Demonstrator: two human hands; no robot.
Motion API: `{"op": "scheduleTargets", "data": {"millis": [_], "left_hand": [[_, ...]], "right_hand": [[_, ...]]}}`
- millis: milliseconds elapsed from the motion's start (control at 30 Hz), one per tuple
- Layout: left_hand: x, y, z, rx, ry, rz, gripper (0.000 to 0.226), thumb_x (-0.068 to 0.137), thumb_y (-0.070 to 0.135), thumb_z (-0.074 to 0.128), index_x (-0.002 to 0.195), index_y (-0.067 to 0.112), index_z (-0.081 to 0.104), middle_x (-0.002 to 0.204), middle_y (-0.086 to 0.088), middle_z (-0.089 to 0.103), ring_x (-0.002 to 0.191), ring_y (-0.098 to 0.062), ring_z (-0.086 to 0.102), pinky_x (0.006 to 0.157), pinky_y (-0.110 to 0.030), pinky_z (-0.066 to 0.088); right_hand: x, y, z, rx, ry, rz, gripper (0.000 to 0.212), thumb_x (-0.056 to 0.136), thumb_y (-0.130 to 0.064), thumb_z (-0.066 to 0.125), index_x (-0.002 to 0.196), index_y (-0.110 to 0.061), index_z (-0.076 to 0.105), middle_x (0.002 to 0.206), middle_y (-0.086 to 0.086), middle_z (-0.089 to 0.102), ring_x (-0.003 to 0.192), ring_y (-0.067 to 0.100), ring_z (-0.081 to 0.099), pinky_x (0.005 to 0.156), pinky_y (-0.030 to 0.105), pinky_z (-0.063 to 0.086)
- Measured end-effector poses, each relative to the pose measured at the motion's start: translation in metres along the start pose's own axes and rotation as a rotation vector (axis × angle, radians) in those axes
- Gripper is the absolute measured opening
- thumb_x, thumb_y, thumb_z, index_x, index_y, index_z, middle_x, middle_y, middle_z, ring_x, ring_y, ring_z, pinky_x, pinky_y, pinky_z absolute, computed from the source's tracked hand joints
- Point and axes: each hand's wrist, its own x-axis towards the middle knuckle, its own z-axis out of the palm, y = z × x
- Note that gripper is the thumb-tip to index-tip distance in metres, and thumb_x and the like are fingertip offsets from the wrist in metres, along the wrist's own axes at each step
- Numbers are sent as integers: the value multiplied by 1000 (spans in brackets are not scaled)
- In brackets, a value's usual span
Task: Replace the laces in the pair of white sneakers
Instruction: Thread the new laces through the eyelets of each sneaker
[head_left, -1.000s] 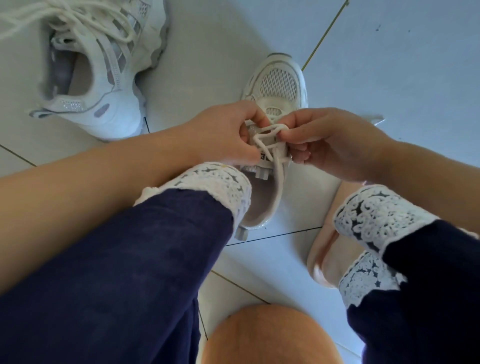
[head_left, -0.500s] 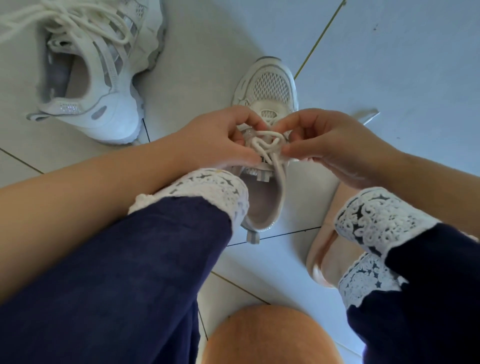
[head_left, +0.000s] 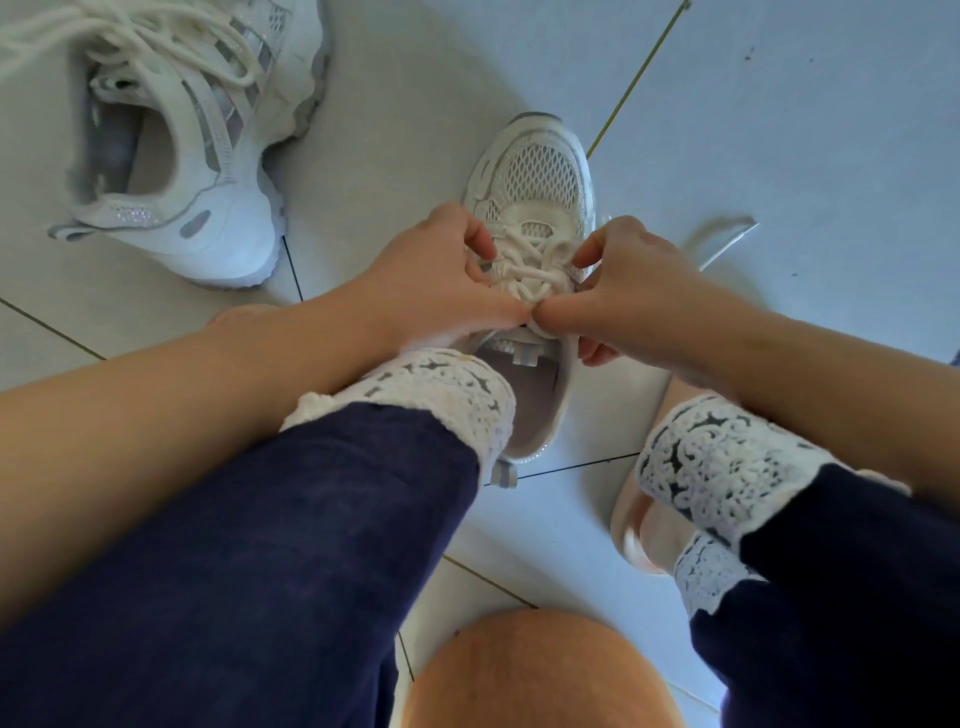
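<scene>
A trouser cuff (head_left: 436, 400) covers the left heel side of the near sneaker (head_left: 535, 176). Left of it, the second sneaker (head_left: 208, 171) runs off the top edge. Right of it, a lace end (head_left: 719, 236) is only a blur.

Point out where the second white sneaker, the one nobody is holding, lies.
Head view, upper left: the unheld white mesh sneaker lies on the pale floor tiles, left of the left hand.
</scene>
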Motion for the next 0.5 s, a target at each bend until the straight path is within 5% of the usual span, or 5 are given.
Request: {"op": "scheduleTargets", "data": {"millis": [200, 300, 400, 500], "left_hand": [[-7, -2, 2, 102, 14, 85, 30, 70, 12, 65, 91, 22, 48, 61, 9, 54, 48, 5, 46, 58, -7, 37], [-10, -2, 2, 69, 35, 70, 23, 68, 12, 64, 79, 26, 50, 62, 9, 54, 47, 5, 45, 53, -6, 36], [-9, 0, -1, -31, -19, -24, 12, 70, 15, 61, 78, 22, 55, 65, 6, 56, 54, -4, 48, 58, -21, 44], [-1, 5, -4, 8, 54, -38, 14, 76, 30, 63, 84, 20, 58, 75, 2, 63, 71, -17, 58, 69, -36, 49]], "right_hand": [[-2, -3, -8, -205, -12, -112, 48, 65, -17, 71, 104, -8, 44, 91, 6, 60, 68, 19, 64, 64, 41, 58], [-3, 3, -8, -141, 0, -143, 40, 67, -13, 72, 99, -11, 48, 84, 0, 59, 67, 14, 64, 63, 34, 58], [-3, 11, -16, 140, -133, -27, 34, 70, -12, 74, 97, -16, 53, 74, -3, 63, 59, 7, 65, 60, 26, 58], [1, 15, -24, 166, -157, 17, 27, 75, -32, 70, 93, -20, 54, 80, -2, 68, 65, 8, 69, 61, 29, 57]]}}
